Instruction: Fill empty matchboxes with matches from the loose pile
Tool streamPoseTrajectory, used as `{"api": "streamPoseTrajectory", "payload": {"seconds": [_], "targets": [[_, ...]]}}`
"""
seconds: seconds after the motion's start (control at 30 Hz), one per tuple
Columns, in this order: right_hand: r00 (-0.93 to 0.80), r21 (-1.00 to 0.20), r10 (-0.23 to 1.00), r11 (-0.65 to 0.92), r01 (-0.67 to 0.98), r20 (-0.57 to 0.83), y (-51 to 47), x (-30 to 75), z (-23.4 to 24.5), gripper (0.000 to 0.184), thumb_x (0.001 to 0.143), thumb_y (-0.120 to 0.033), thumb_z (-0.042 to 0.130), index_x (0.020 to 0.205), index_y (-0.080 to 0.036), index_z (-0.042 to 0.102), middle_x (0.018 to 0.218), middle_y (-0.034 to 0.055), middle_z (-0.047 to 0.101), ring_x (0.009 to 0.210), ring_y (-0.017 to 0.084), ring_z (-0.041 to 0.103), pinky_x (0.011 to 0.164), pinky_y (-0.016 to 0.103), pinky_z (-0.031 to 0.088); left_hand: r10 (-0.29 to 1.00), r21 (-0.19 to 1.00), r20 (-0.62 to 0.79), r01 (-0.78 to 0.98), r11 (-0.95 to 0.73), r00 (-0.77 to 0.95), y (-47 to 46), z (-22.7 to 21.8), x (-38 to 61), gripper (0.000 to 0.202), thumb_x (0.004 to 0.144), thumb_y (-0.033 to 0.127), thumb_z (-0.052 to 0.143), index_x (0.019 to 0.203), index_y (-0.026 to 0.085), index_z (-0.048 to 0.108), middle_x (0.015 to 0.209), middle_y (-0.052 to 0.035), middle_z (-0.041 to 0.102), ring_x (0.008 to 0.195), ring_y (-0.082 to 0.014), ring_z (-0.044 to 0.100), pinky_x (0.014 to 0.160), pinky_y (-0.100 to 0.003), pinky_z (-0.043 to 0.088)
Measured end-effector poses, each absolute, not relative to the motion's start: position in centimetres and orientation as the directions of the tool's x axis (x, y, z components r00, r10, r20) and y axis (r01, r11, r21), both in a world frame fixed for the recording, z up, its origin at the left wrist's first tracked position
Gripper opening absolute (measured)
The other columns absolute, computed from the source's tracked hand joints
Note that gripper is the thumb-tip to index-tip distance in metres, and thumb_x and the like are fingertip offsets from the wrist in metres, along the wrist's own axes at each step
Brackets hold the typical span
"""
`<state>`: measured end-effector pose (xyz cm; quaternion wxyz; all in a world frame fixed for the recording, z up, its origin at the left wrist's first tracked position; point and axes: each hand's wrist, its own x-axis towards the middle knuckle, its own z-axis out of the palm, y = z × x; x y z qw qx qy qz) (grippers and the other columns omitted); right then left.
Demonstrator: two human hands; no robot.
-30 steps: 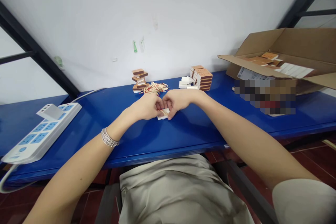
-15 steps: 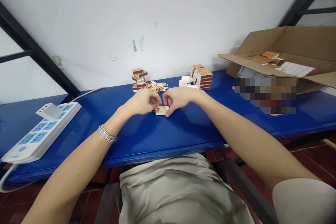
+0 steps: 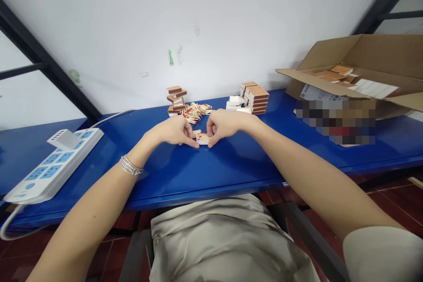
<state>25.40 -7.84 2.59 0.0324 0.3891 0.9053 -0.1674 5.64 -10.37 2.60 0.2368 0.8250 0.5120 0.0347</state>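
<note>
A small white matchbox tray [image 3: 202, 141] with red-tipped matches [image 3: 203, 136] in it rests on the blue table, between my two hands. My left hand [image 3: 176, 131] grips the tray's left end, thumb along the near side. At the opposite end, my right hand [image 3: 224, 125] pinches the tray with thumb and fingers. Some fingertips are hidden behind the tray and matches. Just beyond lies a loose heap of matches [image 3: 196, 111]. Behind my left hand stands an uneven stack of brown matchboxes [image 3: 176, 99].
White matchbox trays [image 3: 235, 103] lie beside a neat stack of brown matchboxes [image 3: 256, 97] by the wall. An open cardboard box [image 3: 380, 59] holding more matchboxes stands on the right. On the left lies a white power strip [image 3: 54, 165] with its cable.
My left hand has moved from over the matches to the tray's left end, its thumb now at the near edge. My right hand stays at the right end.
</note>
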Motion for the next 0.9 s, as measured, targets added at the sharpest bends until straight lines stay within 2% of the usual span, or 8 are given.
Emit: {"api": "streamPoseTrajectory", "payload": {"seconds": [0.2, 0.43, 0.63, 0.9], "targets": [[-0.718, -0.275, 0.680, 0.668, 0.691, -0.153, -7.76, 25.19, 2.14, 0.057, 0.051, -0.056, 0.078, 0.093, -0.018, 0.073, 0.078, 0.0036, 0.070, 0.070, 0.018, 0.061, 0.059, 0.025, 0.039, 0.860, 0.422, -0.182, 0.828, -0.370, 0.477, -10.24, 1.79, 5.91, 0.030, 0.061, 0.044, 0.075, 0.066, 0.015, 0.071, 0.054, -0.0014, 0.065, 0.047, -0.0106, 0.053, 0.045, -0.021, 0.035], [-0.746, -0.309, 0.654, 0.690, 0.655, -0.122, -7.94, 25.16, 2.32, 0.054, 0.059, -0.051, 0.077, 0.101, -0.019, 0.070, 0.078, 0.0022, 0.070, 0.068, 0.016, 0.061, 0.059, 0.024, 0.038, 0.863, 0.417, -0.114, 0.813, -0.408, 0.491, -10.33, 1.68, 6.27, 0.024, 0.060, 0.036, 0.076, 0.067, 0.015, 0.067, 0.062, -0.0021, 0.068, 0.056, -0.0130, 0.059, 0.050, -0.022, 0.040], [-0.757, -0.350, 0.642, 0.685, 0.639, -0.125, -7.25, 25.93, 2.46, 0.050, 0.059, -0.051, 0.075, 0.098, -0.019, 0.071, 0.080, 0.0021, 0.071, 0.068, 0.016, 0.061, 0.060, 0.025, 0.039, 0.848, 0.436, -0.116, 0.794, -0.424, 0.517, -10.58, 1.88, 6.36, 0.026, 0.062, 0.037, 0.075, 0.072, 0.015, 0.068, 0.066, -0.0027, 0.069, 0.059, -0.0136, 0.061, 0.052, -0.022, 0.041], [-0.734, -0.332, 0.660, 0.665, 0.669, -0.157, -7.60, 25.40, 2.24, 0.050, 0.057, -0.054, 0.076, 0.093, -0.020, 0.073, 0.075, 0.0024, 0.070, 0.066, 0.016, 0.060, 0.059, 0.025, 0.039, 0.807, 0.467, -0.061, 0.731, -0.497, 0.587, -10.67, 1.76, 6.41, 0.023, 0.067, 0.036, 0.072, 0.075, 0.015, 0.066, 0.068, -0.0023, 0.068, 0.059, -0.0129, 0.059, 0.053, -0.023, 0.041]]}}
